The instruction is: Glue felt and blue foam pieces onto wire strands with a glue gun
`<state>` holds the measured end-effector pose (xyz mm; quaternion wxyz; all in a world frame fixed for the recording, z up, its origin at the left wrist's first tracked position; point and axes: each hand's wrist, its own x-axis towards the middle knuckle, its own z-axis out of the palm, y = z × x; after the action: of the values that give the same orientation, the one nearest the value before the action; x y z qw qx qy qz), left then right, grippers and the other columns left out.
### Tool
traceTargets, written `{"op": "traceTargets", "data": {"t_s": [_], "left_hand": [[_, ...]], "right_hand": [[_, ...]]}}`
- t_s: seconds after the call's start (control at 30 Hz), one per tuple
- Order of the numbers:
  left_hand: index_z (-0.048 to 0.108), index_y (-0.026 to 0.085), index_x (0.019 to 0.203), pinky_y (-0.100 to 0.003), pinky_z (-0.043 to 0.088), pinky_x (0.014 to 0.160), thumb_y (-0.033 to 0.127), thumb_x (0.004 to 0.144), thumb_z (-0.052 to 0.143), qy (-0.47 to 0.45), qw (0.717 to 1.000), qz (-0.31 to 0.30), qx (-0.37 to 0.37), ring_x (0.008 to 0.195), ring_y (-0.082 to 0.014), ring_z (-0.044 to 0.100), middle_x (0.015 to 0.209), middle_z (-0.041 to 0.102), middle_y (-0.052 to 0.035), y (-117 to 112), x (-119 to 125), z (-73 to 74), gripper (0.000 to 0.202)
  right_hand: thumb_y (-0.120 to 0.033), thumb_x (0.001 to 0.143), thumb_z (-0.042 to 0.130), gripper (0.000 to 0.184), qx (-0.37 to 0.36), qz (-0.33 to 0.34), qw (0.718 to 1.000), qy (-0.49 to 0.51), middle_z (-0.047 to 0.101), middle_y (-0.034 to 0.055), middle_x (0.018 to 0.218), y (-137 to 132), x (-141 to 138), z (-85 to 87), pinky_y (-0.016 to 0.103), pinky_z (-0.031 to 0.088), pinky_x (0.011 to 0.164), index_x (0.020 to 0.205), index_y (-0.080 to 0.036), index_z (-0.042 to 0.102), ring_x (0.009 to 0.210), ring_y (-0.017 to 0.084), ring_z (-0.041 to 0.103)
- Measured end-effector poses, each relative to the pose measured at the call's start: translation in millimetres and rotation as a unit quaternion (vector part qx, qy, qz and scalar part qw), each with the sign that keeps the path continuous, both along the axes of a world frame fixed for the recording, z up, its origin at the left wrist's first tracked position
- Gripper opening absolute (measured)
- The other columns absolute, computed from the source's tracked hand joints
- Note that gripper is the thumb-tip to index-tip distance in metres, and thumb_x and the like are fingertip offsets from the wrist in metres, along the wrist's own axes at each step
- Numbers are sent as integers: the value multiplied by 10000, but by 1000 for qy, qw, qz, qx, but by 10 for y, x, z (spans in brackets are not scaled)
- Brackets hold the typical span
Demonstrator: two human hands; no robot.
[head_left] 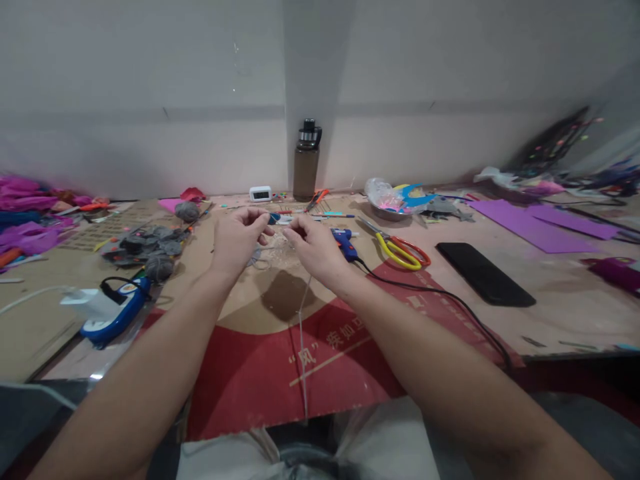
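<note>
Both hands are raised over the cardboard, fingertips a short way apart. My left hand (240,239) is closed in a pinch; what sits between its fingers is too small to make out. A small dark blue piece (274,218) shows right by its fingertips, but I cannot tell whether it is held. My right hand (320,248) is pinched too, thumb against forefinger. From beneath it a thin white string (301,340) runs down over the red printed cardboard (240,380) toward my lap. Clear thin scraps (280,250) lie below the hands.
A blue glue gun (345,244), yellow-and-red scissors (400,252) and a black phone (483,273) lie to the right. Behind stand a bottle (306,167) and a metal bowl (393,212). Grey yarn pieces (145,247) and a blue power strip (115,320) are left.
</note>
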<state>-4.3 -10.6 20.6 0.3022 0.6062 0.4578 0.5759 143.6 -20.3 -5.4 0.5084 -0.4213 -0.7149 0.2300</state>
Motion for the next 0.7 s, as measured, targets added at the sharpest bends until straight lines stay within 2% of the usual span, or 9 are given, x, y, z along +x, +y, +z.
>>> {"op": "traceTargets", "data": {"t_s": [0.1,0.2,0.33,0.43,0.5,0.6,0.63,0.7], "left_hand": [[653,145,764,-168,436,439,211,762,648,-67,998,-15,-2,551,-98,616,688,662,-22,52,-5,-40,66],[617,153,779,-156,392,391,203,756,648,-162,985,-48,-46,601,-110,648,770,672,-26,94,-5,-59,64],[589,151,780,-138,361,387,172,746,644,-238,966,-62,-86,581,-97,642,730,651,-15,128,-14,-43,68],[591,140,756,-135,375,419,166,732,653,-253,962,-65,-78,526,-65,588,669,622,-1,143,-36,-21,72],[595,136,740,-132,330,402,164,724,656,-249,964,-64,-71,465,-43,519,609,594,13,150,-59,-11,69],[594,140,713,-142,236,371,166,720,654,-238,968,-57,-57,404,-30,423,517,530,38,160,-97,-11,65],[590,143,701,-147,220,369,167,720,654,-237,969,-55,-54,396,-30,404,500,513,44,164,-106,-15,71],[586,147,689,-153,208,373,169,720,657,-235,969,-54,-52,396,-32,391,488,499,47,171,-116,-26,81]], "right_hand": [[-259,877,457,176,-8,38,999,-26,515,-32,686,-59,-55,-11,244,327,640,740,-182,535,660,112,457],[-225,880,440,184,-16,77,995,-65,527,-28,693,-107,-115,-55,233,327,634,764,-177,574,662,109,467],[-175,877,437,212,-59,123,984,-118,585,-13,696,-91,-130,-91,225,345,638,817,-168,640,659,108,502],[-284,900,452,274,-80,155,969,-176,608,-2,670,-26,-22,-15,233,349,616,754,-169,653,629,117,510],[-372,917,418,348,-79,108,976,-174,619,6,677,23,126,67,239,354,605,754,-174,653,631,129,526],[-374,935,346,387,-67,-70,983,-154,649,43,741,72,434,144,255,380,635,810,-169,650,685,156,568],[-366,932,355,376,-64,-131,973,-177,659,65,770,80,541,141,266,390,662,813,-165,650,721,170,583],[-342,921,376,357,-82,-210,942,-247,677,123,838,87,722,89,296,405,728,815,-151,658,806,210,610]]}}
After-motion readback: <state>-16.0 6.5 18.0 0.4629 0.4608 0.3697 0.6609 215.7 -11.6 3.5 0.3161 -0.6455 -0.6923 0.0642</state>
